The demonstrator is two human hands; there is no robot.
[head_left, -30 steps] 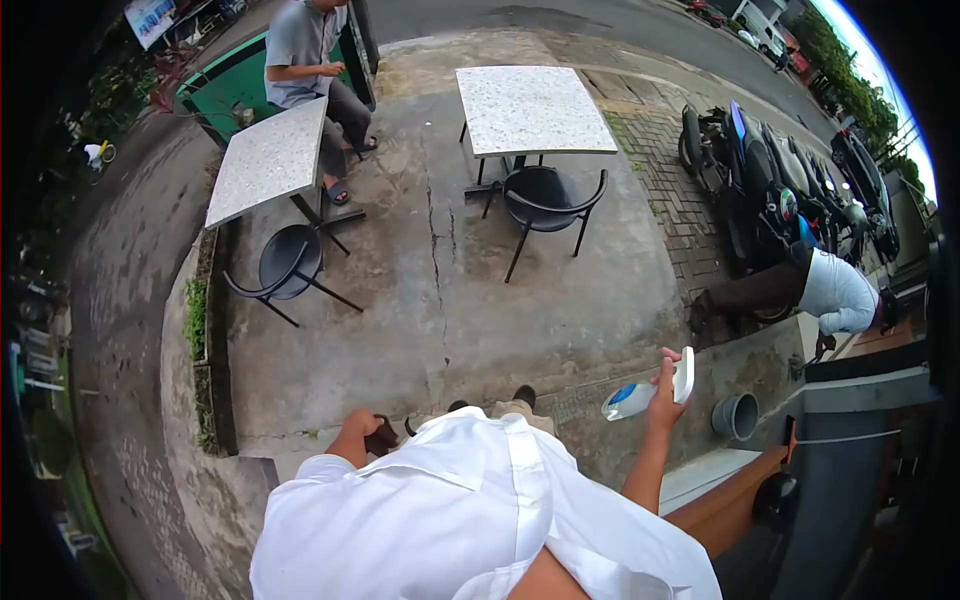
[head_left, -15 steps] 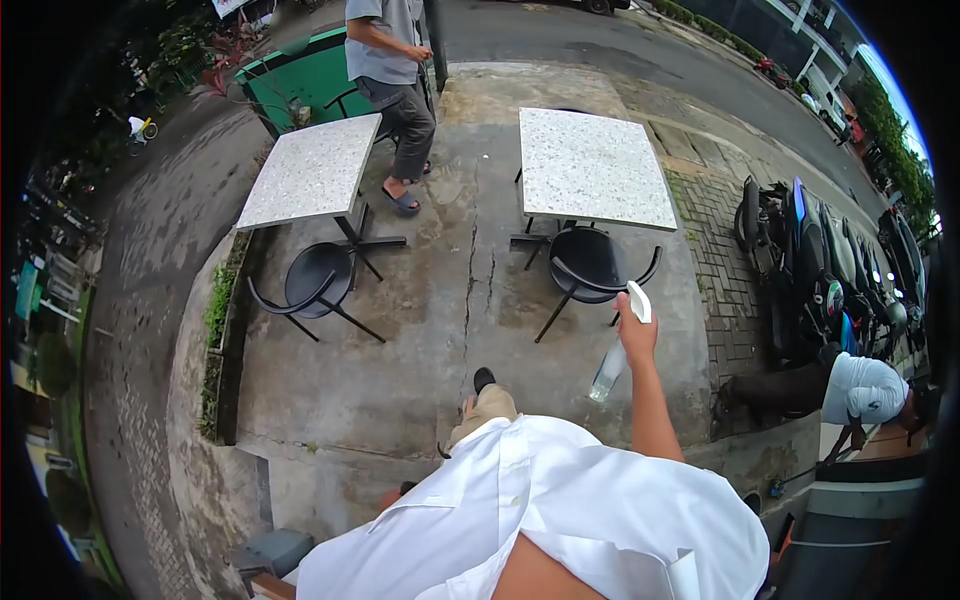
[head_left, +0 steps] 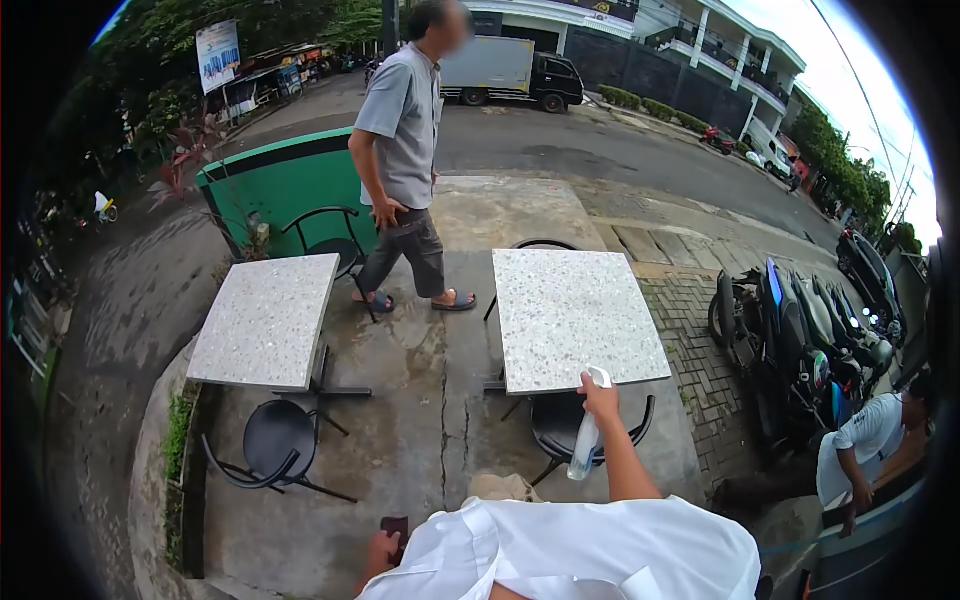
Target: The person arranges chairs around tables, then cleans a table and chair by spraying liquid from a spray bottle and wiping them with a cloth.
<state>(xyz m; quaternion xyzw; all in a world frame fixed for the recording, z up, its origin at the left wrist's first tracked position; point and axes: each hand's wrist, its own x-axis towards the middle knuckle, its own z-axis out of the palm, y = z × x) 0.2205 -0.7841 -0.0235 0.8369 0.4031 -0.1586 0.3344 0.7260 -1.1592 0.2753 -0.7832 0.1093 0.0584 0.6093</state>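
My right hand [head_left: 600, 402] is wrapped round the neck of a clear spray bottle [head_left: 584, 446] with a white head, which hangs tilted in front of a black chair [head_left: 562, 425]. Just beyond is the near edge of the right speckled table [head_left: 580, 315]. Low by my body, my left hand [head_left: 383, 548] is closed on a dark brown item [head_left: 397, 530], too small to make out. The left speckled table [head_left: 265, 320] stands farther off, with a black chair [head_left: 280, 440] on its near side.
A person in a grey shirt [head_left: 405, 125] walks between the tables beside a green barrier [head_left: 295, 185]. Another person in a light shirt [head_left: 865, 445] bends at the right, near parked motorcycles [head_left: 800, 340]. A truck [head_left: 500, 70] is on the road.
The view has tilted up and I am nearer the tables. The bottle has moved forward with my right hand. The grey-shirted person has stepped along, and my left hand is back in view.
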